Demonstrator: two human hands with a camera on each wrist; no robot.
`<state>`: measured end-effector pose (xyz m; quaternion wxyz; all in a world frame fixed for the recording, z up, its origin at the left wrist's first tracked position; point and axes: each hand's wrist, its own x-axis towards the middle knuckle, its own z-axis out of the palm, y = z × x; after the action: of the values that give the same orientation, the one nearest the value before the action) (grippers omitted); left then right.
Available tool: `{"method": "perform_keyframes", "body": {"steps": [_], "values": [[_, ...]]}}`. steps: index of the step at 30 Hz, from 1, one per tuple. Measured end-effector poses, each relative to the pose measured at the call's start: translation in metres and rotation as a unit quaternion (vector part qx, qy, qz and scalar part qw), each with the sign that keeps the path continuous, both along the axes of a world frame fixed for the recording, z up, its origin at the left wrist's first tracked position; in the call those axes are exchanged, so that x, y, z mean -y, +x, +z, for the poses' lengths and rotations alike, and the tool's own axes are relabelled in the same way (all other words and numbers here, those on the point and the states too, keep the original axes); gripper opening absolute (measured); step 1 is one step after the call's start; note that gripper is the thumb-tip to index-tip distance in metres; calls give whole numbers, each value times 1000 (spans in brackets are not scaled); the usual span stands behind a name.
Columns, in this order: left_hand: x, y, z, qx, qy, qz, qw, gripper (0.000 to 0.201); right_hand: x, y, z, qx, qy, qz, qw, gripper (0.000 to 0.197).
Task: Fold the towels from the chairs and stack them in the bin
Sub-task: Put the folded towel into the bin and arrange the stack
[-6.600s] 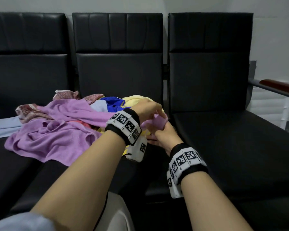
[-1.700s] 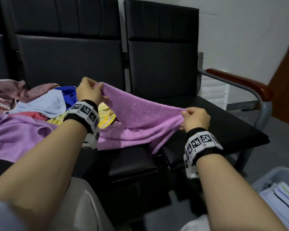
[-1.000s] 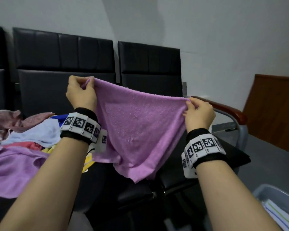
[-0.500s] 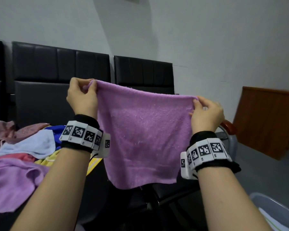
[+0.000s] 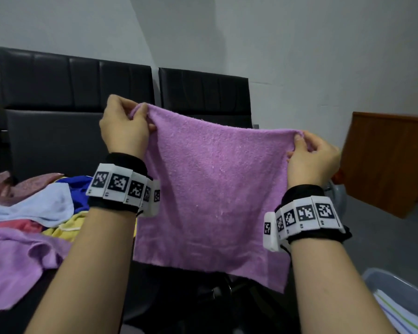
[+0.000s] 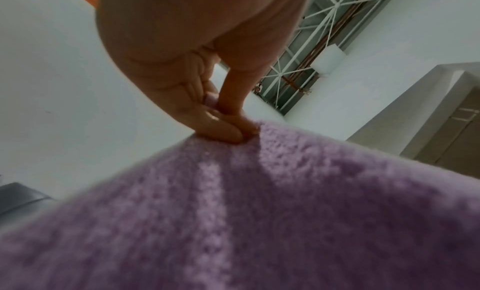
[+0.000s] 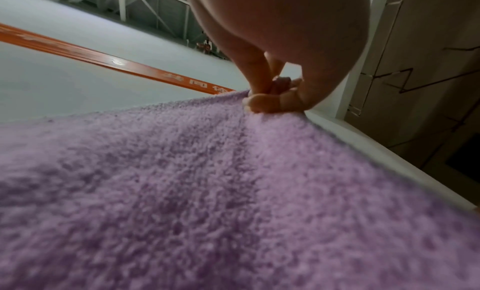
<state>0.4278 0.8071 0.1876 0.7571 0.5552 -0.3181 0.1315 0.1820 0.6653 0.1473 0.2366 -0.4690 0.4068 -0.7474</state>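
Observation:
A small purple towel hangs spread flat in the air in front of me, its lower edge above the dark chair seat. My left hand pinches its top left corner and my right hand pinches its top right corner. In the left wrist view the thumb and fingers of the left hand squeeze the purple towel. The right wrist view shows the right hand pinching the towel's edge the same way. A grey bin with folded striped cloth in it sits at the lower right.
A heap of unfolded towels, purple, light blue, yellow, red and patterned pink, lies on the black chairs at the left. A wooden panel stands at the right against the grey wall.
Both hands drew the purple towel out of the heap, spread it apart and raised it. Since half a second ago it hangs flatter and the view has shifted slightly.

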Motion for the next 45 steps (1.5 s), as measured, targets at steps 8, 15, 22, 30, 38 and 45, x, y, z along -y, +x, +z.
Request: {"method": "perform_keyframes", "body": {"steps": [8, 15, 22, 30, 38, 45], "values": [[65, 13, -38, -63, 138, -71, 986, 18, 33, 9, -35, -64, 50, -13, 997, 18], [105, 26, -87, -45, 265, -37, 963, 8, 65, 24, -82, -150, 152, 12, 977, 9], [111, 39, -130, -80, 379, -32, 921, 6, 54, 23, -115, -211, 268, 64, 938, 18], [94, 39, -145, -82, 520, -51, 849, 34, 38, 4, -125, -208, 399, 73, 890, 40], [80, 32, -153, -6, 663, -36, 748, 71, 34, -12, -139, -272, 448, 90, 847, 15], [80, 23, -162, 35, 692, -1, 721, 43, 30, -12, -145, -362, 480, 156, 784, 23]]}}
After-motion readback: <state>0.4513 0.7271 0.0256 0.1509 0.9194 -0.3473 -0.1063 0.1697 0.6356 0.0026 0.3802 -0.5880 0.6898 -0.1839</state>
